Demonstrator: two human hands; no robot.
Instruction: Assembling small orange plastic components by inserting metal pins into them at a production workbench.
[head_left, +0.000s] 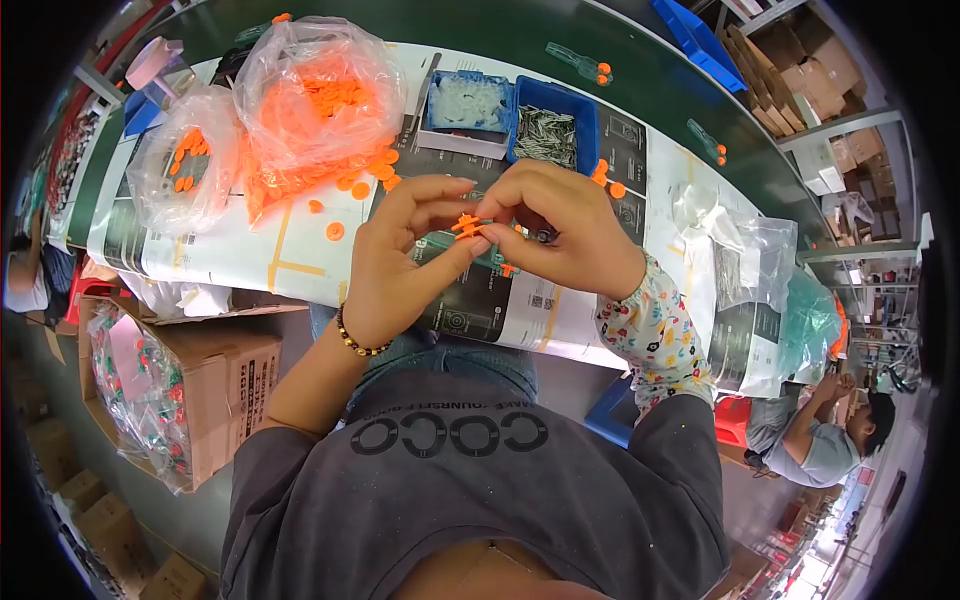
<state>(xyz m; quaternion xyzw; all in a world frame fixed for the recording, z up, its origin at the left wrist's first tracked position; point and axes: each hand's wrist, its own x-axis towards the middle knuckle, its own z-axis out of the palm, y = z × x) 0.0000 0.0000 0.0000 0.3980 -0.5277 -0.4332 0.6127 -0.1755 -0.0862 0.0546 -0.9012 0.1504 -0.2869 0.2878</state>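
Above the near part of the bench, my left hand point(408, 262) and my right hand point(562, 222) meet at their fingertips. Both are closed in a pinch on small orange plastic wheels point(467, 226), seen nearly edge-on. Whether a pin joins these wheels is too small to tell. Just below the fingers lies a clear green plastic part point(490, 256) with orange on it, partly hidden by my hands. Beyond my right hand, a blue bin point(590, 125) holds many thin metal pins point(546, 138). Loose orange discs point(361, 190) lie beyond my left hand.
A large clear bag point(325, 90) of orange discs and a smaller bag point(165, 190) stand at left. A blue tray point(468, 100) with whitish residue adjoins the bin. Green parts with orange wheels point(580, 64) rest on the green belt point(490, 35). An open carton point(225, 400) stands lower left; a person point(815, 440) sits right.
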